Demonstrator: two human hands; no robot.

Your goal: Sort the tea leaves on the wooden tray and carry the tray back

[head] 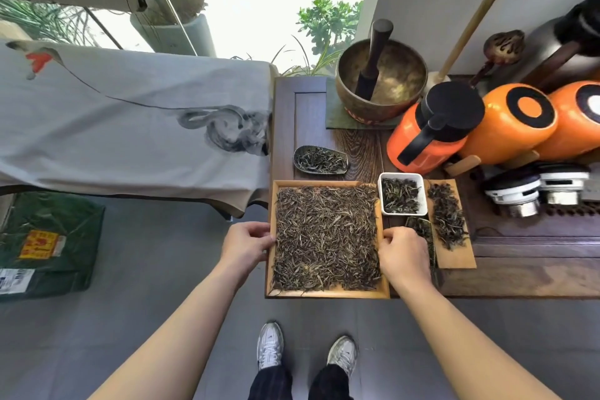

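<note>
A square wooden tray (328,294) rests on the front left corner of a dark wooden table (519,279). Dry tea leaves (326,237) cover nearly all of its floor. My left hand (246,245) grips the tray's left rim, thumb over the edge. My right hand (404,253) grips the right rim in the same way. Both arms reach forward from the bottom of the view.
Beside the tray stand a white square dish (402,193) of leaves, a flat wooden board (454,256) with a leaf pile, and a dark scoop (321,160) of leaves. Orange flasks (431,136), a brass bowl (381,81) and a cloth-covered table (130,127) surround them. A green package (48,243) lies on the floor.
</note>
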